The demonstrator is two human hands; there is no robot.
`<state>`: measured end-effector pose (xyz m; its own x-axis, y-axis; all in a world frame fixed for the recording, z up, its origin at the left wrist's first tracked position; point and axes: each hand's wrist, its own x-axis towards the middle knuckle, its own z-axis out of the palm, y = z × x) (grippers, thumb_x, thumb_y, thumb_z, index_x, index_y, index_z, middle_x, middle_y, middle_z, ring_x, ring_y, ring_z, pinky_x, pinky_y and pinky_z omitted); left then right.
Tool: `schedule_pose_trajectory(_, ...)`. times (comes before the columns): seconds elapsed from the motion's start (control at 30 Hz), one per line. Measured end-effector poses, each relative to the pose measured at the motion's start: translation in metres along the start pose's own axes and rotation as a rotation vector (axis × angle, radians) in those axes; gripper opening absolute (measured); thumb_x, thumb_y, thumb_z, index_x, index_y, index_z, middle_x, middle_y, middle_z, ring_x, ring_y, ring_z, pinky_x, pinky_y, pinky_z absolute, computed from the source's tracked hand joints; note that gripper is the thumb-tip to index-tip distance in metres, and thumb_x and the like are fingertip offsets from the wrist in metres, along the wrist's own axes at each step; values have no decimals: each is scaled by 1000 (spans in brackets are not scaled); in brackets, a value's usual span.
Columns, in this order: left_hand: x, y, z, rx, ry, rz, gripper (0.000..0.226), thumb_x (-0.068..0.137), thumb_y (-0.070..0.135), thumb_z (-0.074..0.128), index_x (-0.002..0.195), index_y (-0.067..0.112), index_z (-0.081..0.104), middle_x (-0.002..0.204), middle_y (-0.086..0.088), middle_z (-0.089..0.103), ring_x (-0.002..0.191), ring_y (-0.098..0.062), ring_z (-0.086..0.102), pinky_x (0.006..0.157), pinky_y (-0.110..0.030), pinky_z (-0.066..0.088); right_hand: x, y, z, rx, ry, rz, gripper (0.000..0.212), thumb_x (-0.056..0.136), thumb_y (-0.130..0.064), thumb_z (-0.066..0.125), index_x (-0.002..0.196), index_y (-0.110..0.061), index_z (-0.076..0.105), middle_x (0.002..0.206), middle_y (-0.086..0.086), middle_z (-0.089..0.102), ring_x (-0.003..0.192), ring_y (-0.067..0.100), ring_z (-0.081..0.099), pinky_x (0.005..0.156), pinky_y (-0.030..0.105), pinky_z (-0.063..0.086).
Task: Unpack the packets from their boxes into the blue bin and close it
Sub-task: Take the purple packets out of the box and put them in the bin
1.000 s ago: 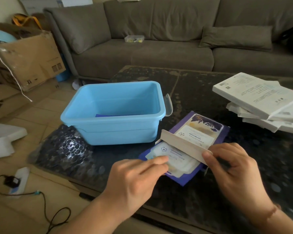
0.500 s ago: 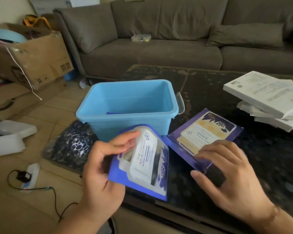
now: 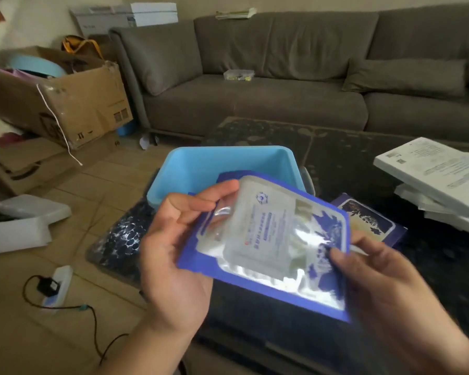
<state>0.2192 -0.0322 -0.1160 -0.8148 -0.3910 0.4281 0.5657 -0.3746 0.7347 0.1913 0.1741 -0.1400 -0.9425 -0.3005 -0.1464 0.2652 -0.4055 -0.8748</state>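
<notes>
Packet: a blue-edged foil packet (image 3: pixel 268 244) held mid-frame, in front of the blue bin (image 3: pixel 228 163).
Left hand (image 3: pixel 173 255): fingers curled round the packet's left edge, thumb on its front.
Right hand (image 3: pixel 385 288): blurred; fingers pinch the packet's right edge.
Other packet: a purple packet (image 3: pixel 368 220) lies flat on the worktop (image 3: pixel 363 147), right of centre.
Boxes: white stack (image 3: pixel 439 180) at the right edge.
Change: half a second ago only the left hand held the packet, tilted on edge; now it faces up, higher, with both hands on it.

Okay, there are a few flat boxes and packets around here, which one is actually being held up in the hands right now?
The blue-edged packet with the clear window, gripped by the left hand and right hand. The purple box and the white boxes lie on the table.
</notes>
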Motion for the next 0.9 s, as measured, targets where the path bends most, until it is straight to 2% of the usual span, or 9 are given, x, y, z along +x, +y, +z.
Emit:
schedule_pose_trajectory(0.07, 11, 2, -5, 27, -10, -15, 32, 80, 44, 59, 80, 13, 68, 105, -24, 73, 108, -37, 67, 86, -39, 56, 1, -18, 0, -95, 66, -39, 57, 45, -21, 96, 94, -6, 70, 95, 32, 70, 75, 40, 72, 68, 51, 60)
schedule_pose_trajectory(0.13, 24, 1, -7, 331, 36, 31, 22, 83, 38, 56, 74, 24, 71, 97, -11, 77, 100, -27, 71, 84, -38, 57, 6, -33, 2, -213, 100, -56, 32, 65, -13, 78, 94, -5, 69, 89, 27, 73, 67, 35, 73, 55, 37, 60)
schedule_pose_trajectory(0.27, 47, 0, -10, 732, -65, 62, 24, 92, 40, 62, 91, 17, 70, 94, 11, 76, 95, -1, 70, 75, -13, 54, 30, -57, 19, -496, 105, -85, 28, 75, -15, 68, 103, -9, 67, 89, 16, 76, 78, 35, 74, 67, 44, 61)
schedule_pose_trajectory(0.33, 62, 0, -20, 897, -32, 92, 31, 94, 45, 55, 95, 17, 69, 97, 16, 73, 96, 1, 68, 74, -10, 51, 50, -73, 31, -556, 109, -99, 23, 80, -13, 67, 103, -12, 66, 88, 12, 77, 77, 29, 75, 66, 42, 62)
schedule_pose_trajectory(0.4, 77, 0, -34, 1021, 75, 108, 19, 95, 36, 56, 96, 21, 67, 104, 16, 70, 103, 0, 65, 77, -9, 48, 77, -89, 43, -631, 111, -87, 20, 85, -11, 67, 105, -11, 65, 87, 10, 77, 76, 26, 75, 63, 38, 60)
schedule_pose_trajectory(0.5, 97, 3, -50, 1010, 280, 22, 10, 95, 21, 57, 99, 24, 66, 104, 19, 67, 106, -3, 62, 79, -20, 48, 123, -97, 64, -786, 109, -31, 16, 87, -8, 69, 103, -9, 66, 83, 10, 77, 73, 25, 75, 71, 41, 60)
schedule_pose_trajectory(0.57, 103, 6, -54, 985, 331, -55, 13, 96, 21, 56, 101, 26, 66, 102, 21, 64, 106, -3, 60, 76, -18, 44, 146, -92, 79, -911, 92, 30, 11, 87, -10, 70, 98, -11, 65, 80, 9, 76, 66, 19, 74, 61, 34, 60)
schedule_pose_trajectory(0.67, 108, 6, -57, 978, 338, -128, 14, 98, 22, 54, 104, 28, 65, 103, 20, 64, 104, -2, 59, 67, -13, 38, 165, -77, 96, -998, 44, 135, 7, 88, -10, 69, 90, -13, 63, 76, 6, 72, 55, 13, 72, 46, 25, 56)
schedule_pose_trajectory(0.9, 111, 6, -62, 991, 308, -149, 14, 94, 24, 56, 95, 33, 66, 102, 19, 66, 107, -6, 60, 84, -29, 50, 182, -40, 106, -1047, 38, 240, 8, 89, -2, 67, 88, -7, 61, 84, 12, 69, 68, 25, 71, 52, 33, 60)
